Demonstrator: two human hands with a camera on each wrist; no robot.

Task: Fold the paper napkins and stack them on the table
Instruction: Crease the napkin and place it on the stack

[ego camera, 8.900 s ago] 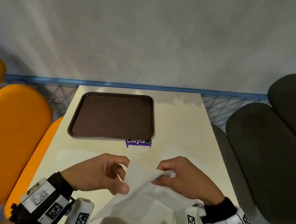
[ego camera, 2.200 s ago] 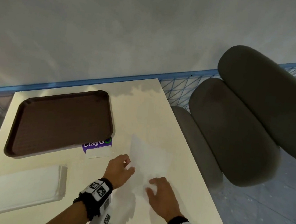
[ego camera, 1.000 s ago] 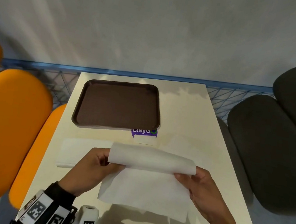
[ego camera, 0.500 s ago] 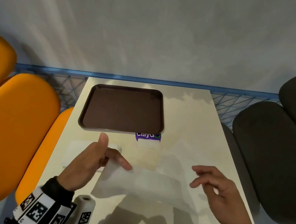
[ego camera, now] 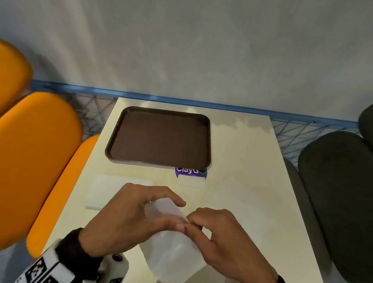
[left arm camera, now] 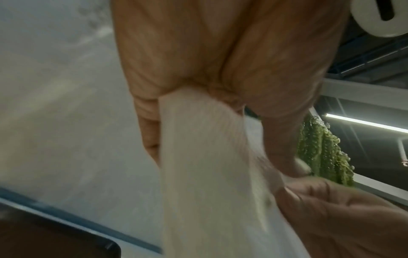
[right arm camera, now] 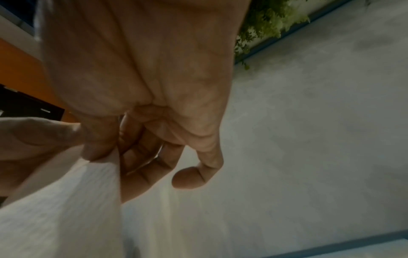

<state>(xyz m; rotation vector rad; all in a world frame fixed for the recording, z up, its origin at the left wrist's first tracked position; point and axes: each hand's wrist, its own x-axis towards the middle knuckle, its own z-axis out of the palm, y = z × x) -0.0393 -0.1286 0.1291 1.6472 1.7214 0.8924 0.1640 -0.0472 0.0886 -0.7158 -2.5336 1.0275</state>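
Note:
A white paper napkin (ego camera: 170, 252) hangs above the near part of the cream table (ego camera: 248, 161), held up between both hands. My left hand (ego camera: 131, 216) grips its upper part, fingers curled over the top edge; the left wrist view has the napkin (left arm camera: 205, 165) running down from that palm. My right hand (ego camera: 219, 237) pinches the napkin's upper right edge, and in the right wrist view the napkin (right arm camera: 66, 200) is caught between thumb and forefinger. A stack of folded white napkins (ego camera: 104, 190) lies flat on the table left of my left hand.
A dark brown tray (ego camera: 160, 138) sits at the table's far side, with a purple ClayGo sticker (ego camera: 190, 173) just in front of it. Orange seats (ego camera: 18, 158) flank the left edge, dark grey seats (ego camera: 340, 199) the right. A blue railing (ego camera: 185, 101) runs behind.
Half a second ago the napkin lay spread on the table with my right hand off it. Now both hands have come together and lifted it, bunched narrow, between them.

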